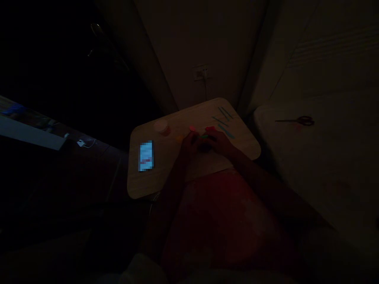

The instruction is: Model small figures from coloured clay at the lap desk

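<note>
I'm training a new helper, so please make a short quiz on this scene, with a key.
1. True or false: the scissors lie off the rounded wooden tabletop, to its right.
2. What colour is the small piece just beyond the left hand? A pink, B blue, C white.
3. Which hand is nearer the thin teal sticks?

Key: 1 true; 2 A; 3 the right hand.
</note>
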The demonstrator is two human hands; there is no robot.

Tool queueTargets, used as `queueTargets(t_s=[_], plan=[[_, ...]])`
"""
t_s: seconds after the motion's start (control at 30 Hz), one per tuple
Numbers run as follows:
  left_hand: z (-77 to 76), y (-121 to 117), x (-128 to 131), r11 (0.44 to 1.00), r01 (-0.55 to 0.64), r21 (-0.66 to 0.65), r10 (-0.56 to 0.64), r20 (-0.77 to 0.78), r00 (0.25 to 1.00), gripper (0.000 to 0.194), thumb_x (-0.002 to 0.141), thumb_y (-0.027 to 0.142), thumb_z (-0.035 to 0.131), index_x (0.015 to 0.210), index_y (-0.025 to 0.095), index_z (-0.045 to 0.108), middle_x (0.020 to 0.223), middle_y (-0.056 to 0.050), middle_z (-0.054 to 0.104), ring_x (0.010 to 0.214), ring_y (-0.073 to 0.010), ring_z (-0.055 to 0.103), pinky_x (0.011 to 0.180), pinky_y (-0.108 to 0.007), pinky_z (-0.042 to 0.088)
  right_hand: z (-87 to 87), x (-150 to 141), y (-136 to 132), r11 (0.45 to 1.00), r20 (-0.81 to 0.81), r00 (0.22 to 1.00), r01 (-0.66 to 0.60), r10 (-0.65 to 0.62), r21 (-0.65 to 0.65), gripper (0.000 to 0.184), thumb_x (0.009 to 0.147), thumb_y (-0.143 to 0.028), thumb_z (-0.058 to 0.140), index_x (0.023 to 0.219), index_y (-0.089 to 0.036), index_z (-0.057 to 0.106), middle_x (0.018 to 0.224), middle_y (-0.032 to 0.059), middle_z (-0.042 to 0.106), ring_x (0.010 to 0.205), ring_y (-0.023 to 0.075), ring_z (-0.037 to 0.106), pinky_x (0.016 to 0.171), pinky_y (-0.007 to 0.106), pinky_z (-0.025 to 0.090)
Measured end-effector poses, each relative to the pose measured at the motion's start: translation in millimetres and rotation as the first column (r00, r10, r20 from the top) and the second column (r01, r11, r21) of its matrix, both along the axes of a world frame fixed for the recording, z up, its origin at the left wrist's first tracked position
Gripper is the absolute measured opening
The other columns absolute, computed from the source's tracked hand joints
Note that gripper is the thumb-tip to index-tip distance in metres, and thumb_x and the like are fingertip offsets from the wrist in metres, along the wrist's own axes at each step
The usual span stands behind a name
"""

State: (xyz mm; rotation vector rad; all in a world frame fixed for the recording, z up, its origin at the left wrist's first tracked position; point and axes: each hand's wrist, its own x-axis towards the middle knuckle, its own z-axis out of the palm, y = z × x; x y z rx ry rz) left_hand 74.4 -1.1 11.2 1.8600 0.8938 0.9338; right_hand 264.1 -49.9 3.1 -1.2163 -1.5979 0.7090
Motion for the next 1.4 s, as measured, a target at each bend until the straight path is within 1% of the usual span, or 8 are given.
queueTargets(t_s=[0.3, 0.53, 0.7, 0.9, 1.0, 1.13, 1.27, 1.4], plan=[[6.5, -2.9, 1.6, 0.991, 0.134, 0.021, -0.133, -0.051, 0.990, 0.043, 0.102, 0.053, 0.055, 0.073, 0.021, 0.052, 0.073, 0.000, 0.056, 0.071, -0.0161, 0.051, 0.072, -0.032, 0.044, -0.8, 0.4, -0.2, 0.998, -0.037, 0.997, -0.060, 0.061, 0.025, 0.036, 0.091, -0.056, 0.069, 0.085, -0.022, 0.076, 0.086, 0.0068, 0.075, 0.082, 0.0227, 0.063, 0.079, 0.035, 0.050], [1.1, 4.2, -2.2, 0.995, 0.085, 0.048, -0.081, -0.084, 0.993, 0.044, 0.095, 0.050, 0.062, 0.064, 0.021, 0.049, 0.064, 0.002, 0.049, 0.065, -0.0154, 0.045, 0.064, -0.031, 0.037, -1.5, 2.0, 0.4, 0.998, -0.014, 0.998, -0.056, 0.056, 0.013, 0.033, 0.088, -0.049, 0.071, 0.071, -0.021, 0.067, 0.073, 0.0024, 0.065, 0.071, 0.0183, 0.054, 0.072, 0.032, 0.044], [-0.8, 3.1, -0.8, 0.998, 0.030, 0.058, -0.026, -0.063, 0.998, 0.046, 0.097, 0.056, 0.061, 0.068, 0.020, 0.059, 0.067, 0.000, 0.057, 0.066, -0.0160, 0.050, 0.067, -0.032, 0.042, -5.7, 1.1, 0.8, 0.998, -0.002, 0.999, 0.044, -0.044, -0.040, 0.030, 0.091, -0.045, 0.068, 0.075, -0.019, 0.069, 0.072, 0.0027, 0.062, 0.073, 0.0187, 0.053, 0.069, 0.032, 0.041], [-7.3, 3.5, -1.5, 0.998, 0.047, -0.041, -0.042, 0.129, 0.991, 0.066, 0.096, 0.079, 0.048, 0.072, 0.020, 0.064, 0.070, -0.004, 0.064, 0.067, -0.0191, 0.057, 0.067, -0.035, 0.049, -12.6, 0.1, 4.9, 0.985, 0.000, 0.985, 0.170, -0.170, -0.031, 0.025, 0.090, -0.042, 0.066, 0.091, -0.018, 0.075, 0.090, 0.0074, 0.073, 0.084, 0.0231, 0.063, 0.079, 0.034, 0.048], [-6.8, 4.8, -0.4, 0.996, 0.078, -0.042, -0.072, 0.132, 0.989, 0.063, 0.093, 0.080, 0.055, 0.070, 0.021, 0.060, 0.070, -0.003, 0.061, 0.066, -0.0179, 0.055, 0.064, -0.034, 0.047, -12.2, 0.6, 5.0, 0.982, 0.015, 0.983, 0.185, -0.185, -0.034, 0.026, 0.090, -0.042, 0.065, 0.093, -0.018, 0.075, 0.091, 0.0084, 0.075, 0.085, 0.0241, 0.065, 0.080, 0.035, 0.049], [-1.0, 1.9, 1.3, 0.995, 0.079, 0.052, -0.080, 0.011, 0.997, 0.049, 0.089, 0.066, 0.071, 0.075, 0.020, 0.058, 0.069, 0.002, 0.055, 0.066, -0.0149, 0.050, 0.062, -0.029, 0.042, -8.5, 1.3, 2.0, 0.995, -0.016, 0.996, 0.088, -0.089, -0.055, 0.024, 0.089, -0.042, 0.067, 0.085, -0.019, 0.073, 0.082, 0.0061, 0.072, 0.079, 0.0217, 0.063, 0.073, 0.032, 0.048], [2.6, -0.6, 0.9, 0.994, 0.030, 0.104, -0.023, -0.074, 0.997, 0.037, 0.092, 0.050, 0.070, 0.076, 0.020, 0.055, 0.070, 0.003, 0.053, 0.068, -0.0142, 0.048, 0.064, -0.028, 0.039, -4.5, 0.6, -1.1, 0.987, -0.157, 0.983, -0.115, 0.097, -0.109, 0.032, 0.094, -0.046, 0.059, 0.080, -0.018, 0.068, 0.072, 0.0033, 0.065, 0.068, 0.0177, 0.057, 0.065, 0.030, 0.044], [1.9, 0.5, 0.2, 0.987, 0.039, 0.154, -0.014, -0.164, 0.986, 0.036, 0.093, 0.047, 0.068, 0.075, 0.020, 0.053, 0.071, 0.002, 0.054, 0.069, -0.0150, 0.048, 0.066, -0.029, 0.038, -1.4, -1.0, -2.0, 0.990, -0.125, 0.988, -0.099, 0.086, -0.097, 0.042, 0.093, -0.058, 0.062, 0.080, -0.018, 0.067, 0.070, 0.0018, 0.062, 0.066, 0.0158, 0.052, 0.064, 0.030, 0.040]])
